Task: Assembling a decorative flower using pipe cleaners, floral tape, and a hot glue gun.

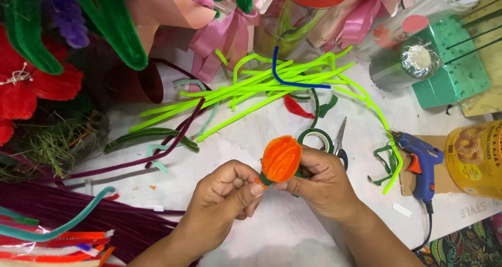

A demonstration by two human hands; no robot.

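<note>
An orange bud-shaped flower (281, 158) made of pipe cleaner sits between my two hands near the table's front centre. My right hand (319, 183) grips it from the right and below, thumb against its base. My left hand (226, 194) pinches the green wrapped base of the flower with thumb and forefinger. Just behind the flower lie a roll of green tape (316, 137) and a pair of scissors (340, 141), partly hidden by my right hand.
Neon green pipe cleaners (251, 89) with one blue strand (293, 81) are spread behind. A blue glue gun (421, 162) rests at right beside a yellow tin (476, 157). Maroon and mixed pipe cleaners (63, 220) lie at left. Finished flowers (31, 84) stand at the back left.
</note>
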